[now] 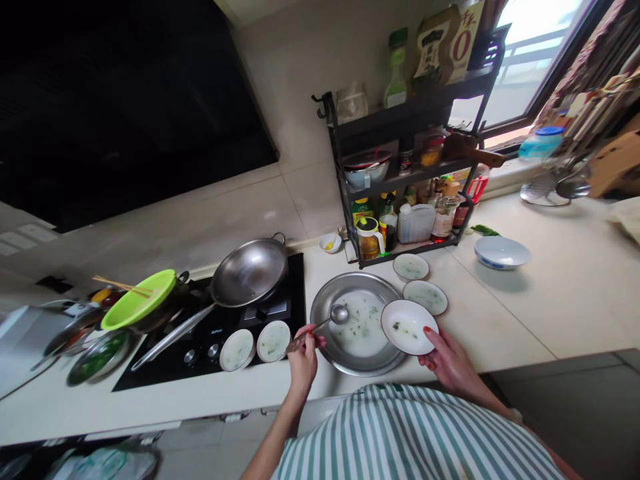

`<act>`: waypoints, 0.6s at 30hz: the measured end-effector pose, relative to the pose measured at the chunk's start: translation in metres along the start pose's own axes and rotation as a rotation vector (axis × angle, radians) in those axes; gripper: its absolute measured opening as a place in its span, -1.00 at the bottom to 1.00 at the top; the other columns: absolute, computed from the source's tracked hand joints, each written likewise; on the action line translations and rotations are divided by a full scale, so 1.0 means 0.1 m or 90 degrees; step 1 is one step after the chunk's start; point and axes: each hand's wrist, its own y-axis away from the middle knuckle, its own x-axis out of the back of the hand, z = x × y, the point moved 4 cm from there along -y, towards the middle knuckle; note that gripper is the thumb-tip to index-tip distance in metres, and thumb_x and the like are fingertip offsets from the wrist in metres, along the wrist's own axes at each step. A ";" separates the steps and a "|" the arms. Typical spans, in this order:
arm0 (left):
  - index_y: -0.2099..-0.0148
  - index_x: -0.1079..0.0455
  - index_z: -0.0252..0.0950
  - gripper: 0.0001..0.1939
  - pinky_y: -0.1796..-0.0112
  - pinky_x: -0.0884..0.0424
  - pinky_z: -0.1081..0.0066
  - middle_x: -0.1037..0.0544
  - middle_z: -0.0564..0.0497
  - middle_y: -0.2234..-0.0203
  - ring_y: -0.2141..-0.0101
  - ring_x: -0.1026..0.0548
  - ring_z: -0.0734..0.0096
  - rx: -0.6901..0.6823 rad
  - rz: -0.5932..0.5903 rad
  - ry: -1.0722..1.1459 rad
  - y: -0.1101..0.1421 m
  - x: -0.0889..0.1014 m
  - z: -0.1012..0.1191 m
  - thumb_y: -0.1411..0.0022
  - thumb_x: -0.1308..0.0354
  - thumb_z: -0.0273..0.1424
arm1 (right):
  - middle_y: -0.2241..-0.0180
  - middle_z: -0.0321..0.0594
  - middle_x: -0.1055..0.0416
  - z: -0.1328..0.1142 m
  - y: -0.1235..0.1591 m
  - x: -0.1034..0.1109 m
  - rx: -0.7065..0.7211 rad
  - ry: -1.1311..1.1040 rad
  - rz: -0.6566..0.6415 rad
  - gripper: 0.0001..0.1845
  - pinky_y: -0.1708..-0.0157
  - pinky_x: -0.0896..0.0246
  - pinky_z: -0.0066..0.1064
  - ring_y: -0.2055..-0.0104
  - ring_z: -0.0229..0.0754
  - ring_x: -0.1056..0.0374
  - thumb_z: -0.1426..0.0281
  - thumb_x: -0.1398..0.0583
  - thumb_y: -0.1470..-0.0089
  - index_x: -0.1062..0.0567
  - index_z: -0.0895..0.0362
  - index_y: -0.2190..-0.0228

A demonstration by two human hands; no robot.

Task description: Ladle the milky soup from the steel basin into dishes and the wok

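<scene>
My left hand [305,355] is wrapped round the handle of a metal ladle [339,314], whose bowl hangs over a wide steel basin [325,293]. In the basin lies a whitish soup [363,323] with green bits. My right hand [450,360] grips the rim of a small white bowl [409,327], tilted over the basin's right side, with a little soup and greens inside. Behind that bowl stand two filled bowls, a nearer bowl [426,297] and a farther bowl [411,267]. Two more filled bowls, a left bowl [237,350] and a right bowl [273,341], sit at the stove's front edge.
An uncovered wok [250,273] rests on the black stove [200,333], its long handle pointing front-left. A green basin [137,303] with chopsticks is farther left. A spice rack [345,193] stands at the wall. To the right is a pale bowl [502,254].
</scene>
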 end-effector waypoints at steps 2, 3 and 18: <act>0.18 -0.37 -0.34 -0.66 0.41 -0.48 0.32 -0.54 -0.05 0.52 0.52 -0.53 0.32 -0.030 -0.030 -0.032 -0.01 -0.05 -0.11 -0.18 -0.08 -0.15 | 0.60 -0.34 -0.41 -0.01 0.00 0.05 0.002 0.004 0.006 -0.57 0.70 0.00 -0.50 0.66 -0.31 -0.27 0.13 -0.32 0.09 -0.37 0.12 0.27; 0.17 -0.37 -0.34 -0.67 0.41 -0.48 0.33 -0.54 -0.05 0.51 0.51 -0.53 0.33 -0.047 -0.044 -0.050 0.00 -0.08 -0.15 -0.20 -0.06 -0.16 | 0.59 -0.34 -0.42 -0.01 0.00 0.07 0.003 0.003 0.010 -0.55 0.70 0.00 -0.51 0.66 -0.31 -0.27 0.13 -0.32 0.09 -0.37 0.12 0.25; 0.20 -0.36 -0.38 -0.67 0.37 -0.48 0.30 -0.57 -0.06 0.56 0.52 -0.56 0.29 0.094 0.070 0.091 -0.09 -0.20 -0.35 -0.08 -0.13 -0.22 | 0.60 -0.32 -0.42 -0.07 0.01 0.25 0.002 -0.014 0.073 -0.56 0.68 -0.10 -0.46 0.64 -0.28 -0.28 0.13 -0.35 0.17 -0.38 0.11 0.32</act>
